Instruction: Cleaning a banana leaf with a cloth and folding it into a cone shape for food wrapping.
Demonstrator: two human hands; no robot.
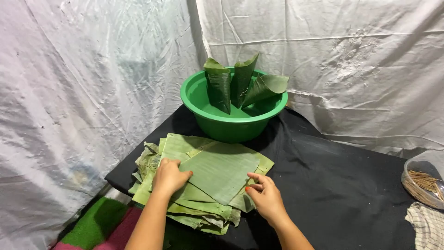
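**Both hands on the top leaf of the stack**

So we're looking down at a stack of cut banana leaves (203,194) sitting at the near-left corner of a table covered in black cloth (342,185). The top leaf (221,172) is a squarish piece lying flat and turned a bit against the ones under it. Our left hand (169,176) rests on its left edge, fingers loosely curled and pressing down, not pinching anything. Our right hand (265,196) is at the lower right corner, fingers bent, fingertips touching the leaf edge; we can't tell if it's actually gripping it. Behind the stack there's a green basin (231,122) with three rolled leaf cones (240,85) standing in it. Far right, a clear bowl of thin sticks (423,183) above a checked cloth (428,224).
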